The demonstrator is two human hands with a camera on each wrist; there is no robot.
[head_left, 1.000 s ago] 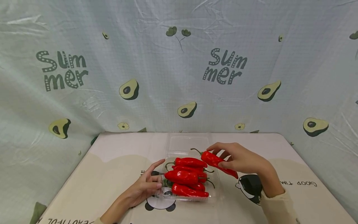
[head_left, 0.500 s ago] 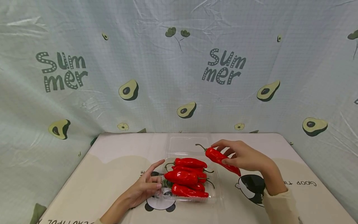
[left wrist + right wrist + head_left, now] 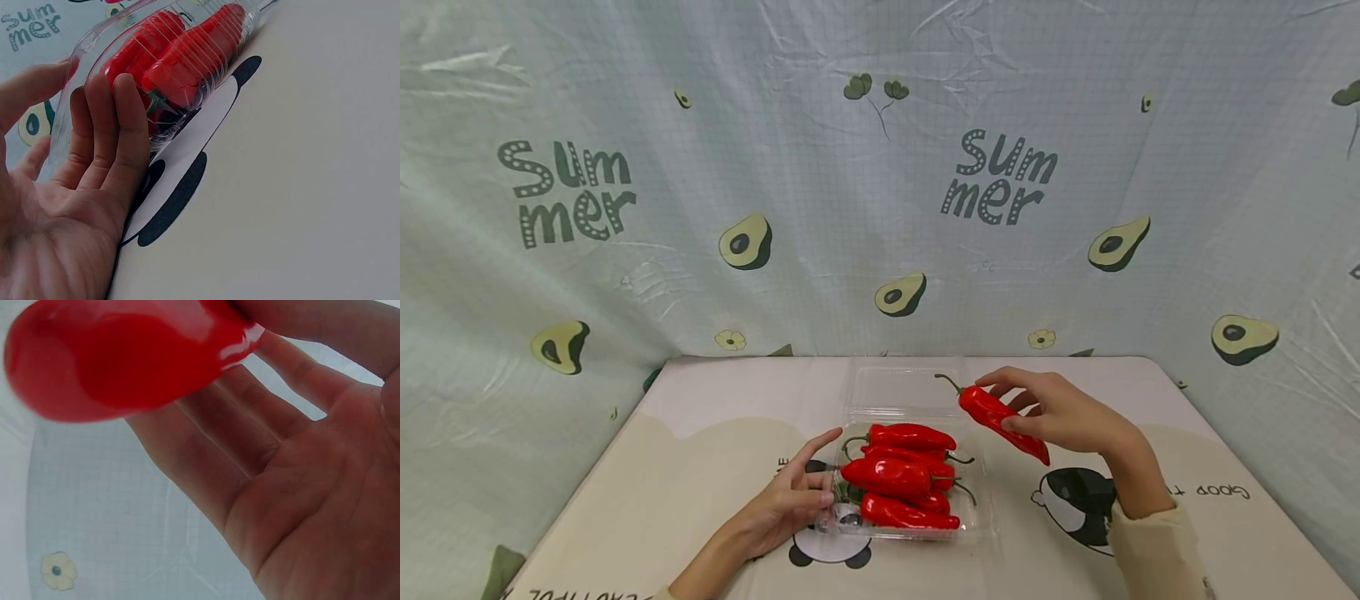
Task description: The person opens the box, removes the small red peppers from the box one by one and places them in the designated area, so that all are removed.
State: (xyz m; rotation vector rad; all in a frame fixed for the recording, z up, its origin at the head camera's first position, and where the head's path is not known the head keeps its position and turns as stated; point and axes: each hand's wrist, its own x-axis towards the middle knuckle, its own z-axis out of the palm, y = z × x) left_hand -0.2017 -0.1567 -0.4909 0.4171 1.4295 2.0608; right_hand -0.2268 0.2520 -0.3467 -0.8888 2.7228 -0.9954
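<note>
My right hand (image 3: 1048, 408) pinches a long red pepper (image 3: 981, 402) between thumb and fingers, up and to the right of a clear plastic box. The pepper slants, its green stem towards the upper left. In the right wrist view its glossy red body (image 3: 112, 362) covers parts of the fingers. Several red peppers (image 3: 887, 475) lie piled in the clear plastic box (image 3: 973, 529). My left hand (image 3: 790, 500) holds the box at its left side, with bent fingers at the wall and one finger stretched along the back corner. In the left wrist view the fingertips (image 3: 128, 87) overlap the ribbed wall.
The box's clear lid (image 3: 887, 387) lies folded back behind it. A pale tabletop (image 3: 700, 492) with printed panda faces and lettering spreads around. At the table's back edge hangs a light curtain (image 3: 820, 183) with avocado and "summer" prints.
My right hand has carried the pepper a little up and to the right, away from the box. The left hand, the box and the peppers in it have stayed put.
</note>
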